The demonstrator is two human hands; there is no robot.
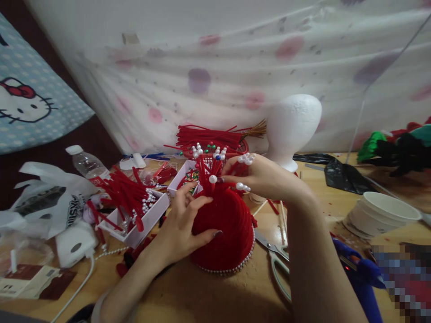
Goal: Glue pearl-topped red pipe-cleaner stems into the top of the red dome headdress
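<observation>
A red velvety domed hat (pixel 222 229) with silver beads round its lower edge sits on the table. Upright red fuzzy stems with white pearl tips (pixel 198 151) rise from its top. My left hand (pixel 185 220) lies against the hat's left side, fingers spread and thumb stretched over the front. At the back of the crown, my right hand (pixel 249 172) has its fingers pinched together on a red fuzzy stem among the pearl-tipped ones; its fingertips are partly hidden. White pearl clusters (pixel 243 187) stick out beside that hand.
Left stands a white box (pixel 143 229) of red pearl-tipped stems. Behind are a red basket (pixel 244 148) with stems and a white foam head (pixel 292 130). Scissors (pixel 278 264), a blue glue gun (pixel 360 269) and a paper bowl (pixel 380 215) lie right. A plastic bottle (pixel 87 163) stands left.
</observation>
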